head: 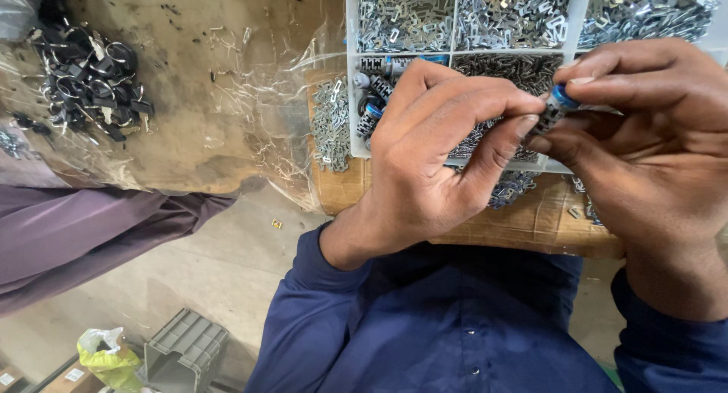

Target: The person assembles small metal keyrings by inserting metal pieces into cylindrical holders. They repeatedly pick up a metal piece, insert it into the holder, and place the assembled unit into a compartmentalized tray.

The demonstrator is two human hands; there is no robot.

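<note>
My left hand (436, 146) and my right hand (652, 143) meet over a white compartment tray (351, 74). Between their fingertips they pinch a small cylindrical part with a blue cap and a dark ribbed body (556, 108). The right thumb and forefinger close around the blue cap, and the left thumb and forefinger press on the lower end. More blue-capped parts (371, 112) lie in the tray compartment behind my left hand. Both wrists wear dark blue sleeves.
The tray's other compartments hold several small silver metal clips (500, 14). Loose clips (331, 124) lie on a cardboard box left of the tray. A heap of black ringed parts (87, 82) rests on plastic sheeting. A grey crate (184, 351) stands on the floor.
</note>
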